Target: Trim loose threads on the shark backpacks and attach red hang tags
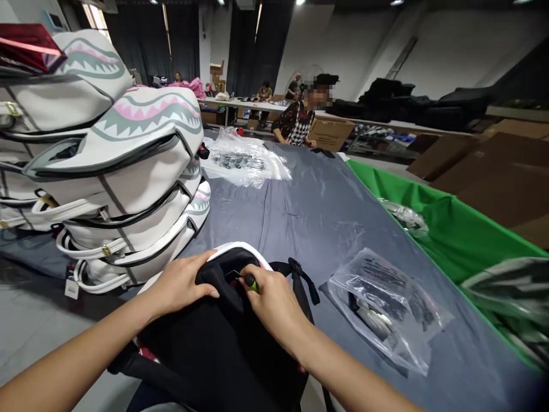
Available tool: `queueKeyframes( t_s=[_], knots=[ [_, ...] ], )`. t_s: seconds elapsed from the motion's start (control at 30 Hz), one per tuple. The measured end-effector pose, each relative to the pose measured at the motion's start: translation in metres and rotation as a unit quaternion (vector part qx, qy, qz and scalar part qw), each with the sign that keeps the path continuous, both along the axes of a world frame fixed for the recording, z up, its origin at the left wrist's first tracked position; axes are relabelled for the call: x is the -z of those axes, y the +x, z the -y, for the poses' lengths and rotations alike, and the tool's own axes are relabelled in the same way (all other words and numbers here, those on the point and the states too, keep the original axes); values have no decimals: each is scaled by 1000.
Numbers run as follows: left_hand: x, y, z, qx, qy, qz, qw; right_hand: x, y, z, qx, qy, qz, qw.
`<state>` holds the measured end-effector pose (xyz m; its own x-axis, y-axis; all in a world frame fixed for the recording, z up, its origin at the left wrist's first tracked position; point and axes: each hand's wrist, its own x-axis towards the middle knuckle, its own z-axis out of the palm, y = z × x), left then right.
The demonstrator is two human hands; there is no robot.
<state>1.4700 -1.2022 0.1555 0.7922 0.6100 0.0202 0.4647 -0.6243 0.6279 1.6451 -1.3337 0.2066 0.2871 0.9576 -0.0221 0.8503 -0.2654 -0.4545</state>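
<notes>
A green-and-black tool (251, 282) slants over a black bag (210, 349)

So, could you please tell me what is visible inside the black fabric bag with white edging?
Inside the bag, black fabric shows; at its opening, the right hand grips a black-and-green handle. Anything deeper is covered by fabric and that hand.

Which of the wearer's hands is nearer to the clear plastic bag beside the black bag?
Right. The right hand, gripping a handle, is left of the plastic bag; the left hand, on the black bag, is farther left.
</notes>
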Motion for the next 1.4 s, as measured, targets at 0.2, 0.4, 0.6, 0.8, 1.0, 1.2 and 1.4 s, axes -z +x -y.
queueKeyframes(
  t_s=[0.2,0.4,0.6,0.8,1.0,1.2,1.4],
  knots=[
    [6,-4,1,23,13,35,999,7,-10,0,-5,-95,-27,995],
    [14,2,3,24,11,43,999,18,-14,-7,-60,-150,142,977],
    [18,2,2,29,-10,59,998,17,-11,-6,-68,-160,73,982],
    [6,4,6,38,8,45,998,19,-11,-18,-39,-4,-1,999],
    [-13,9,17,86,59,40,994,1,-4,-5,-104,8,-1,995],
    [-20,19,21,99,90,-19,991,-26,13,59,-165,-256,263,916],
    [-38,30,32,96,44,-76,991,-30,-2,129,16,-340,179,923]
  ],
)
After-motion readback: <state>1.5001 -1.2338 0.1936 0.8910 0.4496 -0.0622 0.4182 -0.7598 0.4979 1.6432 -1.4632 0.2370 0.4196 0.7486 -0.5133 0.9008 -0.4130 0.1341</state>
